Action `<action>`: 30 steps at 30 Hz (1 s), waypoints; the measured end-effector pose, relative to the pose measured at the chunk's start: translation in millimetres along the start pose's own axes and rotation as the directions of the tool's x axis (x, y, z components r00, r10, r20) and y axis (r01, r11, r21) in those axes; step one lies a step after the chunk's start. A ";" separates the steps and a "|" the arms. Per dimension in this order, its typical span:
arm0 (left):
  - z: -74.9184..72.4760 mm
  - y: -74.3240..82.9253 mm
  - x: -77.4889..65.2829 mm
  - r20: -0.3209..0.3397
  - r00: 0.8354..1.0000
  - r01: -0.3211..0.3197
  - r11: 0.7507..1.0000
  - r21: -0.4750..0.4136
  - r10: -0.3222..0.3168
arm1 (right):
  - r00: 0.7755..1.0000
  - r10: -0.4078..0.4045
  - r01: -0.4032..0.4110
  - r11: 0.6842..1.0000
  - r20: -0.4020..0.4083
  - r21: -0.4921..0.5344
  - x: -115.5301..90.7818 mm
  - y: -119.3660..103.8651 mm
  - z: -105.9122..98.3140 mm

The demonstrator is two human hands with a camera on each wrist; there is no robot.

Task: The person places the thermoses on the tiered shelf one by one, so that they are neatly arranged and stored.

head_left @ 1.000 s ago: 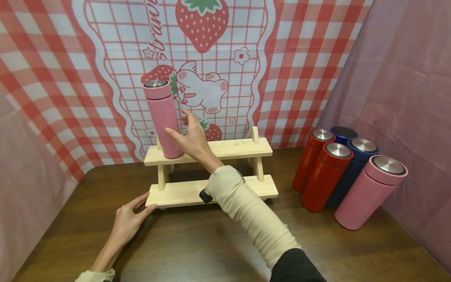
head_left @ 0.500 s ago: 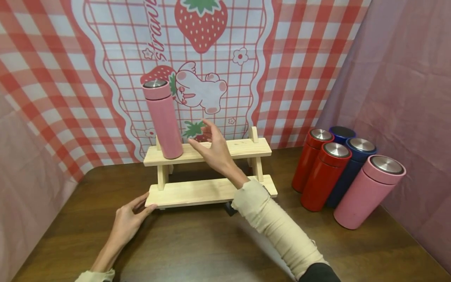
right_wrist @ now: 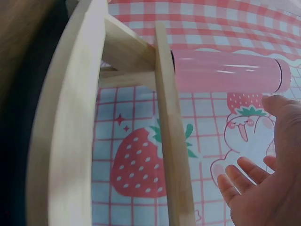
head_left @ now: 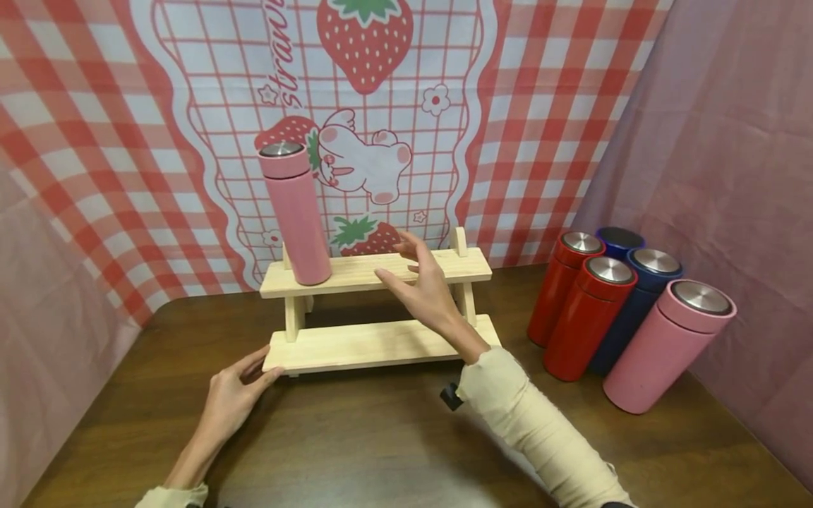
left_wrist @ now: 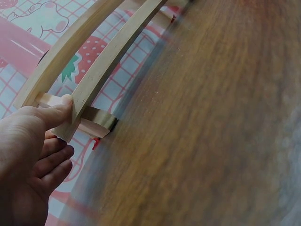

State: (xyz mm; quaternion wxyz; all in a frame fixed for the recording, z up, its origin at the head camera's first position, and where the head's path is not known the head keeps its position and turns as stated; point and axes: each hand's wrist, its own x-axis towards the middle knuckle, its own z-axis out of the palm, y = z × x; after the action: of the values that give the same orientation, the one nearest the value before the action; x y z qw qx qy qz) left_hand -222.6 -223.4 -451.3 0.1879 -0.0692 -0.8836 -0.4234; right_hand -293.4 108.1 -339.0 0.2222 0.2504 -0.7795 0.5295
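The right hand (head_left: 425,289), wide and empty, hung clear of the pink bottle (head_left: 297,220) on the upper shelf (head_left: 358,271); the left hand (head_left: 231,396) pinched the lower shelf (head_left: 356,346). Placing seemed done; withdrawing likely called for care.

On the right arm a cream sleeve (head_left: 549,437) is worn, gathered in crosswise wrinkles and finished at the wrist by a smoother, looser cuff (head_left: 490,377), beside which a small black block (head_left: 452,396) is seen. On the left, a matching cream cuff (head_left: 170,497) is partly cut off.
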 end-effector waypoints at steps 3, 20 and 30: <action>0.3 -0.3 0.2 0.003 1.000 -0.003 1.000 -0.001 0.003 | 1.000 0.018 -0.018 1.000 0.006 -0.018 -9.2 3.2 -9.7; -1.1 -2.0 0.3 -0.002 1.000 -0.003 1.000 0.002 0.003 | 0.996 0.065 -0.071 0.991 -0.058 -0.114 -55.1 13.5 -61.5; -1.0 -1.0 0.7 0.005 1.000 0.002 1.000 -0.011 -0.001 | 0.993 0.072 -0.087 0.982 -0.095 -0.165 -81.5 12.7 -88.2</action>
State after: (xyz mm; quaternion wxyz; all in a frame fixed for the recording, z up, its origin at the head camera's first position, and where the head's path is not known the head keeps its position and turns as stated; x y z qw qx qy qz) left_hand -223.3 -224.8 -451.2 0.1848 -0.0707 -0.8818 -0.4280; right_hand -231.0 207.3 -367.9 0.2555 0.1756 -0.8203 0.4806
